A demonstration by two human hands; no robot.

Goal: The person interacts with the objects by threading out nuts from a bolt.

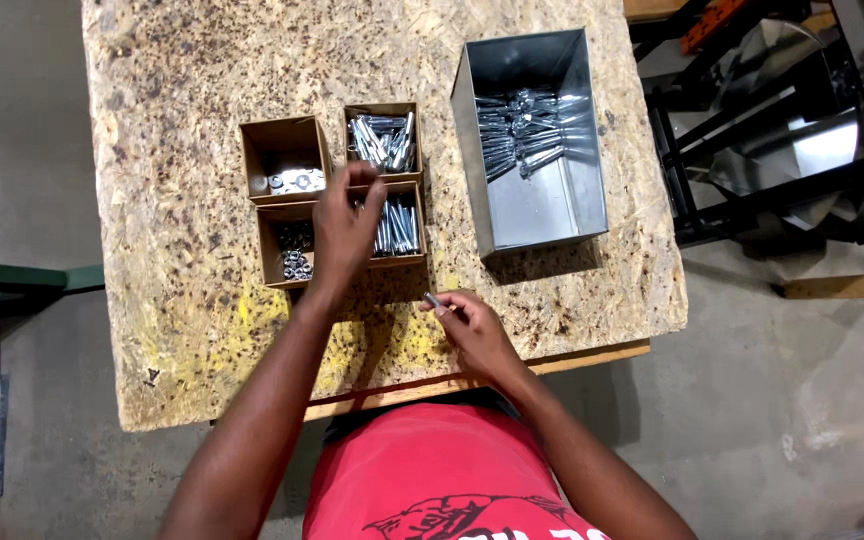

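Down at the near edge of the chipboard table, the right hand pinched a small bolt between thumb and fingertips, its tip poking out to the left. Further in, the left hand reached over four cardboard boxes, fingers bunched together above the bolts in the far right one; whether its grip held anything I could not tell. A metal bin stood right of the boxes.
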